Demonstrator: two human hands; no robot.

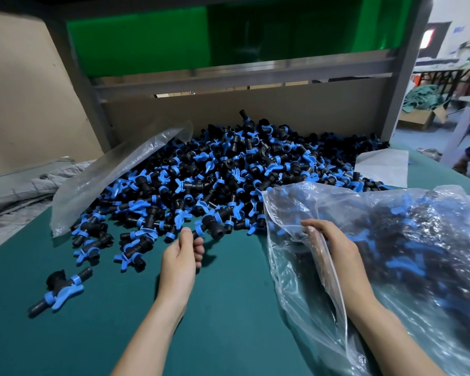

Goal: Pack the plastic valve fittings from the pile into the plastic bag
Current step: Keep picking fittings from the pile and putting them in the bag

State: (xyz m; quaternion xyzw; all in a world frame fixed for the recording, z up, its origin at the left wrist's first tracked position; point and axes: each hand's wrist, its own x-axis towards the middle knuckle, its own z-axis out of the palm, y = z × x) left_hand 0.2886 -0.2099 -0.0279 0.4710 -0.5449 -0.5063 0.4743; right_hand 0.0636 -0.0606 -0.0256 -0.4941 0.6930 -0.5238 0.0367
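Observation:
A big pile of black valve fittings with blue handles [228,175] covers the back of the green table [228,308]. My left hand [183,256] is at the pile's front edge, fingers closed on the stub end of one black fitting [210,227]. On the right lies a clear plastic bag [391,240] that holds many fittings. My right hand [329,241] grips the bag's open rim and holds the mouth up toward the pile.
An empty clear bag [114,172] lies over the pile's left side. Several loose fittings lie in front of the pile, one alone [59,290] at the near left. A white sheet [383,165] lies at the right. A cardboard wall and grey frame [228,77] stand behind.

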